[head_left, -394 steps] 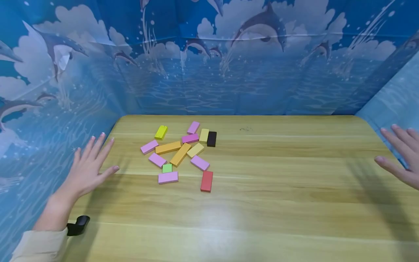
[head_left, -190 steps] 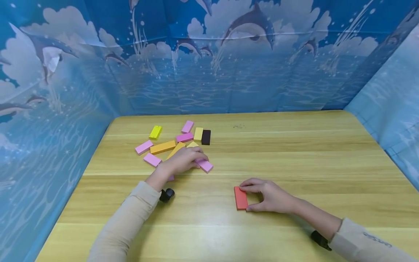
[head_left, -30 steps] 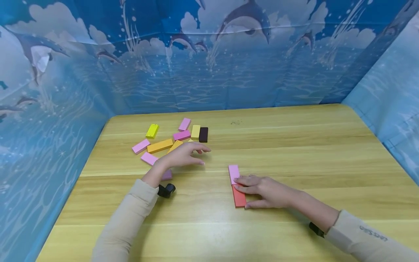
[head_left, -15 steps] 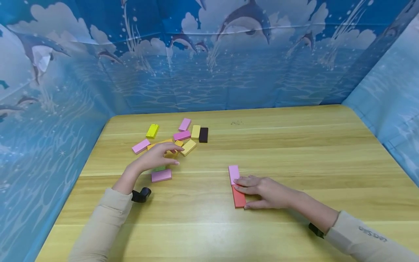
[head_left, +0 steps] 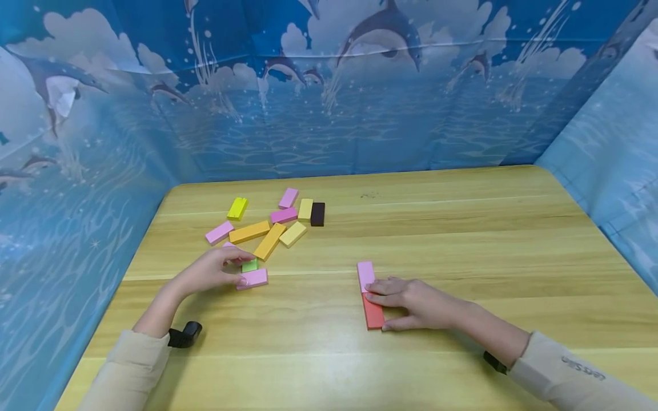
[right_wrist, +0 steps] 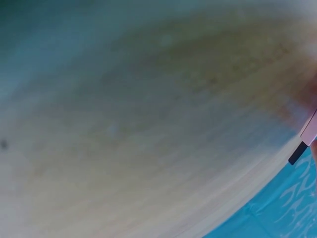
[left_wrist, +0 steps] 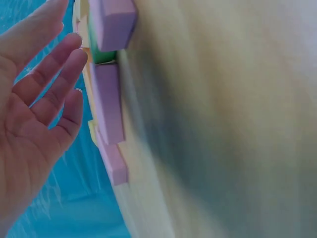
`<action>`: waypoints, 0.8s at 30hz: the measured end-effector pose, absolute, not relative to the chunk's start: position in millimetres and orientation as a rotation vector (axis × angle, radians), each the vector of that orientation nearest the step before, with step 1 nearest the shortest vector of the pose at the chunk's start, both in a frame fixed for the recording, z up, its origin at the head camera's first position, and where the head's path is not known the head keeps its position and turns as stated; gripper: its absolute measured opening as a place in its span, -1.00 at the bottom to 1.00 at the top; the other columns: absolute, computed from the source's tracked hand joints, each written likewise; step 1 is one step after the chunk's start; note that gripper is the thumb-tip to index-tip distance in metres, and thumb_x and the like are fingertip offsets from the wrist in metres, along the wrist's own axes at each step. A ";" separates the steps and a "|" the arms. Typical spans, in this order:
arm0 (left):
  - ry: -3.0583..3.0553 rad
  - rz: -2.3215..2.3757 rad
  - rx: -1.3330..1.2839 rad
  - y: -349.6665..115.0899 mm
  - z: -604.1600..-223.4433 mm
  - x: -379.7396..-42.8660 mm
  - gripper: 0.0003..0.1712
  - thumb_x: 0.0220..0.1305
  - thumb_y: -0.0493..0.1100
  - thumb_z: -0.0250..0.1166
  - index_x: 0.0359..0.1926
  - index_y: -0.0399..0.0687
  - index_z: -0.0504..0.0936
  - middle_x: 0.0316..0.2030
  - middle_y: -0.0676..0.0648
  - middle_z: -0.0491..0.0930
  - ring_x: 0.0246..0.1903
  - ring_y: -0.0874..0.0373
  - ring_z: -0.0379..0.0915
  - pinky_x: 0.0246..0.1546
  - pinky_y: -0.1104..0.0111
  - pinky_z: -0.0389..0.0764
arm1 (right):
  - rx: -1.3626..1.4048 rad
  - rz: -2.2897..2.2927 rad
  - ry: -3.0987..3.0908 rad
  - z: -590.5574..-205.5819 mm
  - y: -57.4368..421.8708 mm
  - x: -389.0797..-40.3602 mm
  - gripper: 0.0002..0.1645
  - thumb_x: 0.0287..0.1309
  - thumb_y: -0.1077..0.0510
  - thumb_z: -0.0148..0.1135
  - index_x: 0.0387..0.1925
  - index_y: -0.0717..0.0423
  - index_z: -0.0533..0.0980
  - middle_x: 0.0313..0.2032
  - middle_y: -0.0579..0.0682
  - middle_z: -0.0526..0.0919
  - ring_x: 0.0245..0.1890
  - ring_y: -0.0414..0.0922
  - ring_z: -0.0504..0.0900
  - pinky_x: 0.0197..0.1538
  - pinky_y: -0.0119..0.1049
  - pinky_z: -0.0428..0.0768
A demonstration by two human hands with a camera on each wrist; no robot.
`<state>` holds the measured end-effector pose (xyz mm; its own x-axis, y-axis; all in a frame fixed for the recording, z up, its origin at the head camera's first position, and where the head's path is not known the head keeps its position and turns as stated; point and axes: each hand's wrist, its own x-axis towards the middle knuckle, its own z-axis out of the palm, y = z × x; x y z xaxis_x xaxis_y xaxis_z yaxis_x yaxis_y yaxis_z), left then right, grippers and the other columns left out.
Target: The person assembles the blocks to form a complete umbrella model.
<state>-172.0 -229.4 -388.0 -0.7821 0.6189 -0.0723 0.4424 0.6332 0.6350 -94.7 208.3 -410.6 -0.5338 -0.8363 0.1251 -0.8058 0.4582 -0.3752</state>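
Observation:
In the head view my left hand reaches over the left side of the block pile, thumb at the left end of a pink block and fingertips beside a small green block. The left wrist view shows that hand with loosely bent fingers, nothing between them, and a pink block past its fingertips. My right hand holds a red block, thumb at its near right corner and fingers across its far end. Touching that end in line is another pink block, partly under the fingertips.
Orange blocks, pale yellow blocks, a bright yellow block, a magenta block and a black block lie scattered left of centre on the wooden table. A blue dolphin-print curtain surrounds the back and sides.
Over the last second my left hand has moved left and nearer, from the pale yellow block to the green and pink ones. Earlier, a pink block came up against the red one. My right hand stays put.

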 end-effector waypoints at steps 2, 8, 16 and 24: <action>2.572 0.904 0.858 -231.8 -391.4 -170.4 -0.48 0.00 -0.23 0.44 0.05 -0.23 0.57 -0.04 -0.10 0.56 -0.13 0.08 0.44 -0.08 0.20 0.50 | -1.484 -0.604 2.617 -409.9 207.8 -94.3 -0.30 0.12 -0.15 0.25 0.18 0.18 0.43 0.17 0.12 0.45 0.19 0.04 0.40 0.13 -0.01 0.40; 2.556 0.935 0.862 -233.5 -396.0 -169.0 -0.55 -0.02 -0.19 0.46 -0.05 -0.19 0.61 -0.08 -0.09 0.55 -0.13 0.06 0.47 -0.07 0.22 0.52 | -1.482 -0.598 2.611 -409.6 207.9 -94.3 -0.31 0.13 -0.15 0.23 0.19 0.18 0.43 0.18 0.11 0.45 0.20 0.04 0.40 0.14 -0.01 0.39; 2.548 0.933 0.879 -234.1 -398.9 -167.0 -0.62 -0.03 -0.16 0.46 -0.13 -0.16 0.64 -0.19 -0.03 0.54 -0.17 0.07 0.51 -0.10 0.24 0.55 | -1.480 -0.600 2.613 -410.9 208.1 -93.1 -0.30 0.14 -0.18 0.21 0.18 0.17 0.43 0.17 0.11 0.46 0.19 0.04 0.40 0.14 -0.03 0.40; 2.617 0.967 0.875 -235.0 -404.0 -164.1 -0.63 -0.09 -0.18 0.50 -0.17 -0.10 0.66 -0.26 0.05 0.54 -0.26 0.18 0.45 -0.19 0.33 0.53 | -1.487 -0.597 2.611 -409.9 208.3 -94.5 -0.31 0.15 -0.16 0.21 0.19 0.18 0.43 0.18 0.12 0.45 0.20 0.05 0.40 0.12 -0.02 0.41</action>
<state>-164.1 -235.0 -404.0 -0.7993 0.6009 0.0017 0.4577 0.6070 0.6497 -94.5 208.3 -409.9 -0.5264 -0.8414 0.1220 -0.8109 0.4537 -0.3697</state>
